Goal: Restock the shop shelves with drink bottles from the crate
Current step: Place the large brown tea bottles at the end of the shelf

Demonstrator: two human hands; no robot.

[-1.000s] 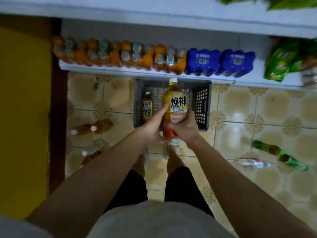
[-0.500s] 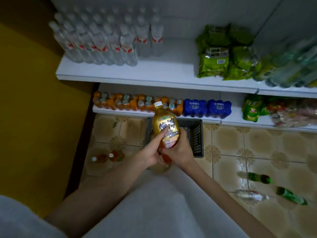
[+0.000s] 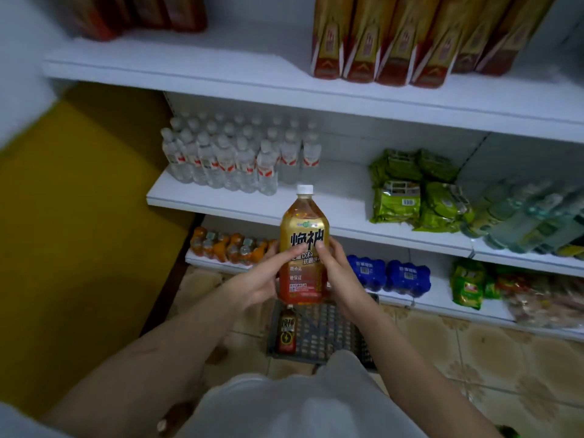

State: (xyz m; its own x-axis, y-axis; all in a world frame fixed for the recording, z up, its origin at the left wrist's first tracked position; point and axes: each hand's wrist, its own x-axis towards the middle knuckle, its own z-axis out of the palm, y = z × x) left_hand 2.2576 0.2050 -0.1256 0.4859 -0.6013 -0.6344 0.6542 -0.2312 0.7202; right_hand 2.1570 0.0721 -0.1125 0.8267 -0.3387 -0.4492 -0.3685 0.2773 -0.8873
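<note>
A large amber drink bottle [image 3: 304,235] with a white cap and gold-to-red label stands upright in the air in front of the middle shelf [image 3: 341,216]. My left hand [image 3: 265,276] grips its left side and my right hand [image 3: 336,273] grips its right side, fingers over the label. Below them the grey plastic crate [image 3: 331,336] sits on the tiled floor, with one small dark bottle [image 3: 287,333] standing in its left end. My white shirt hides the crate's near edge.
The middle shelf carries clear water bottles [image 3: 234,156] at left and green packets [image 3: 410,191] at right, with bare white board between. The top shelf [image 3: 221,67] holds tall red-gold cartons [image 3: 392,39]. The bottom shelf has orange packs [image 3: 227,245] and blue packs [image 3: 388,276]. A yellow wall [image 3: 79,232] stands left.
My view has lifted from the floor to the shelves. Both hands have raised the amber bottle from just above the crate up to the middle shelf's height, still gripping it.
</note>
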